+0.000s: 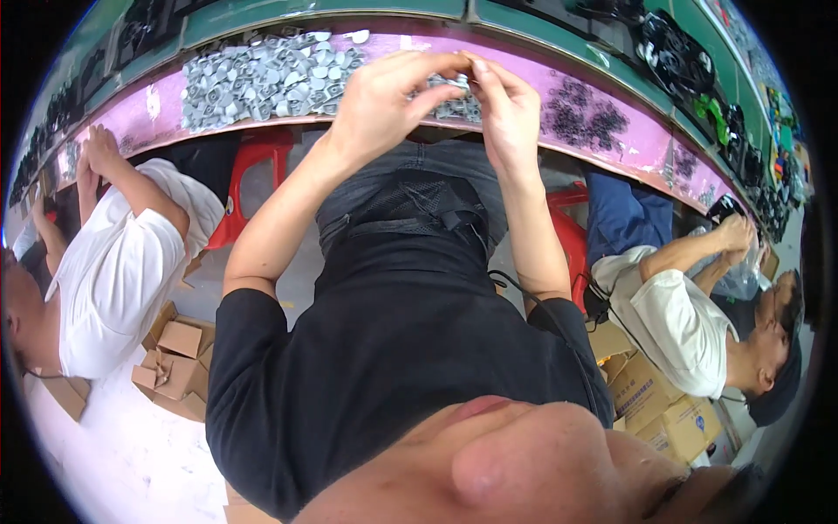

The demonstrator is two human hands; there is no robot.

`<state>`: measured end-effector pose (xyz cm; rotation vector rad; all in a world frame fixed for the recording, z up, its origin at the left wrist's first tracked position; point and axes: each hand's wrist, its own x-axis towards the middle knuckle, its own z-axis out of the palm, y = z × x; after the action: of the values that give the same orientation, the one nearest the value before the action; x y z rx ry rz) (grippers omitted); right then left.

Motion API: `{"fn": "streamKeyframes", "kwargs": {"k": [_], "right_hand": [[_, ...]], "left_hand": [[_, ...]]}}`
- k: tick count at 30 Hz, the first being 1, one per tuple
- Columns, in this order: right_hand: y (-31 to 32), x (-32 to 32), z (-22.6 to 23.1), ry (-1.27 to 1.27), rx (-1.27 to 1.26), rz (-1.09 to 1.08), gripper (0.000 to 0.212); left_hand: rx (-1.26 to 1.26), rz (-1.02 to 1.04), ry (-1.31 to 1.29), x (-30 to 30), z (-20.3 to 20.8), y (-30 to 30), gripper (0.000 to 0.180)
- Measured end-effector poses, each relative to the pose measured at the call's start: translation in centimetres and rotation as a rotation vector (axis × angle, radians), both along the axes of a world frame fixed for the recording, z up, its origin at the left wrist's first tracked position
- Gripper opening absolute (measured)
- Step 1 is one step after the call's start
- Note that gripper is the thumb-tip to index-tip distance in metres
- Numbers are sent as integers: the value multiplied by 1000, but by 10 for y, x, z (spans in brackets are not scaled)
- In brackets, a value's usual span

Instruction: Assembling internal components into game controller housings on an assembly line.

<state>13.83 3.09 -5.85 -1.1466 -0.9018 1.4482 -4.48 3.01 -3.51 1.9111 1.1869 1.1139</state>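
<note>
My left hand (384, 98) and my right hand (511, 109) meet above the near edge of the pink worktop (388, 44). Their fingertips come together, with thumbs and forefingers bent toward one another. Whatever lies between the fingertips is too small and too covered to make out. To the left of my hands spreads a wide heap of small grey plastic parts (262, 80), and a few more grey pieces show behind and between my fingers. Right of my right hand lies a scattering of tiny black parts (580, 113).
A green conveyor (349, 10) runs beyond the worktop, carrying black molded pieces (676, 52) at right. A person in white (131, 262) works at left, another (668, 314) at right. Red stools (253, 175) stand under the worktop. Cardboard boxes (179, 371) sit behind on the floor.
</note>
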Motion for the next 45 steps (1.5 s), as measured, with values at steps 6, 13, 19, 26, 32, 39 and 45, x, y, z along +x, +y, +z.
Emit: {"fn": "streamKeyframes", "kwargs": {"k": [6,13,19,26,32,39,45], "right_hand": [[-12,-5,1,-190,96,106,31],[43,-48,-23,-917,537,340,25],[74,-101,-63,-1397,738,486,19],[81,-104,-69,-1274,835,529,18],[75,-91,-50,-1258,901,573,37],[52,-60,-15,-843,521,496,27],[39,-55,8,246,-134,306,30]], "left_hand": [[-150,-37,-129,-12,-10,-26,26],[-297,115,-259,-46,-6,-54,24],[-351,148,-188,-65,2,-67,28],[-310,162,-220,-66,2,-67,26],[-285,172,-232,-64,3,-62,25],[-266,211,-208,-72,18,-53,28],[-75,138,-118,-63,31,-31,26]]}}
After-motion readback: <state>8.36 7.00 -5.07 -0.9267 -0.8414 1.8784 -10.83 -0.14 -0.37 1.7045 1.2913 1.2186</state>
